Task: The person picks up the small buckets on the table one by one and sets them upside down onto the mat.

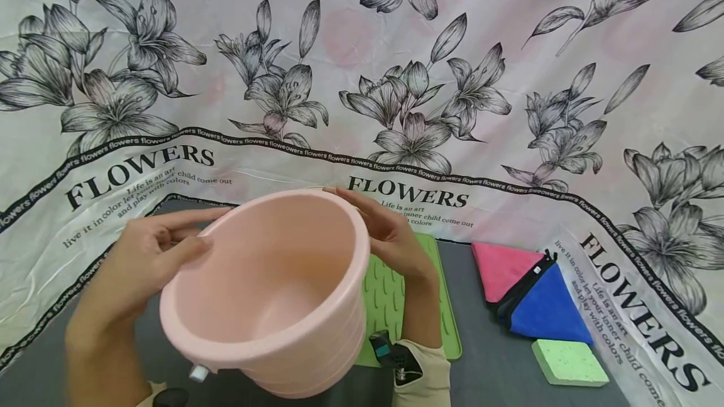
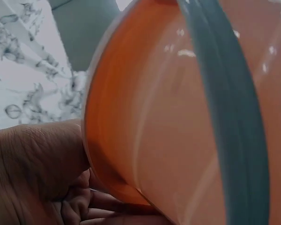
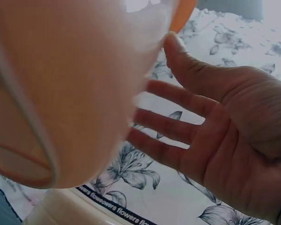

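A pale pink plastic bucket (image 1: 266, 344) is held up in front of me, tilted so that its open mouth faces me. My left hand (image 1: 136, 262) grips the rim on the left, thumb over the edge and fingers outside. A grey band, seemingly the handle (image 2: 229, 112), crosses the bucket in the left wrist view. On the far right, my right hand (image 1: 398, 240) holds the bucket by its rim and outer wall. The right wrist view shows its thumb just below the rim and its fairly straight fingers (image 3: 168, 126) against the side.
Behind the right forearm lies a green textured mat (image 1: 447, 306) on the dark grey tabletop (image 1: 475, 375). To its right are a pink and blue zipped pouch (image 1: 548, 306) and a light green sponge-like block (image 1: 568, 363). A flower-printed cloth (image 1: 317, 162) hangs behind.
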The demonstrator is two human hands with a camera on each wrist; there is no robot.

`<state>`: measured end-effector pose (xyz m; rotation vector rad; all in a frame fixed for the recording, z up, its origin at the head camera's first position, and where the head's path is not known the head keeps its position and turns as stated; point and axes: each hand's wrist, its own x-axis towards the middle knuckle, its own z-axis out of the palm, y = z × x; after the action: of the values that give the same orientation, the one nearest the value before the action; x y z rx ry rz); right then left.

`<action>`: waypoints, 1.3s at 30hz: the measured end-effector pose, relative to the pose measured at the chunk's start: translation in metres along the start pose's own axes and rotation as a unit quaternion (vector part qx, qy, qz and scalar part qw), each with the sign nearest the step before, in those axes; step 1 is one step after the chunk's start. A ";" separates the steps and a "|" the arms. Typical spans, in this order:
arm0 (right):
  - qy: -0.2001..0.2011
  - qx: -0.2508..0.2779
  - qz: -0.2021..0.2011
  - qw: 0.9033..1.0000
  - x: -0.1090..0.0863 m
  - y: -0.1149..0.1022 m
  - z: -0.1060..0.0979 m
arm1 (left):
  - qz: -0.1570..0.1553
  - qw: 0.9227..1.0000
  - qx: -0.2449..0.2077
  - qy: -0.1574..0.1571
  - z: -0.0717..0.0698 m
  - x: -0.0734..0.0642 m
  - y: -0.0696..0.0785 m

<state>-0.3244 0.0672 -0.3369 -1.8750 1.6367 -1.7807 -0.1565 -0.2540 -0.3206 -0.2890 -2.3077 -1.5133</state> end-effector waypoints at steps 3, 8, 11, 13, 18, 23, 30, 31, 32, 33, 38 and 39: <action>-0.003 -0.011 -0.025 1.000 -0.008 -0.006 -0.011 | 0.011 0.999 -0.011 -0.031 0.014 0.014 0.006; 0.031 -0.009 -0.037 0.999 -0.026 -0.018 -0.027 | 0.029 0.994 -0.059 -0.090 0.038 0.035 0.011; 0.063 -0.009 -0.042 0.997 -0.038 -0.027 -0.036 | 0.025 0.986 -0.093 -0.137 0.057 0.050 0.013; 0.072 -0.013 -0.053 0.996 -0.047 -0.033 -0.042 | 0.025 0.980 -0.107 -0.168 0.072 0.060 0.013; 0.082 -0.045 -0.083 0.992 -0.066 -0.050 -0.056 | 0.035 0.964 -0.126 -0.230 0.108 0.082 0.011; 0.130 -0.096 -0.106 0.981 -0.076 -0.066 -0.063 | 0.003 0.960 -0.163 -0.226 0.135 0.092 0.008; 0.175 -0.132 -0.116 0.969 -0.075 -0.072 -0.061 | -0.023 0.970 -0.186 -0.153 0.135 0.088 0.006; 0.182 -0.141 -0.113 0.967 -0.076 -0.073 -0.061 | -0.001 0.976 -0.179 -0.127 0.134 0.087 0.007; 0.190 -0.152 -0.109 0.964 -0.077 -0.074 -0.061 | 0.032 0.982 -0.162 -0.094 0.134 0.085 0.008; 0.200 -0.164 -0.103 0.961 -0.078 -0.075 -0.061 | 0.081 0.986 -0.131 -0.056 0.133 0.083 0.010; 0.275 -0.223 -0.063 0.933 -0.080 -0.077 -0.062 | 0.414 0.902 -0.019 0.122 0.132 0.077 0.027; 0.293 -0.228 -0.052 0.927 -0.080 -0.077 -0.062 | 0.475 0.871 -0.011 0.126 0.132 0.076 0.030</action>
<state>-0.3050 0.1915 -0.3183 -1.6902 2.3679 -2.3306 -0.2396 -0.1229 -0.3114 -0.9892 -1.5252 -0.9668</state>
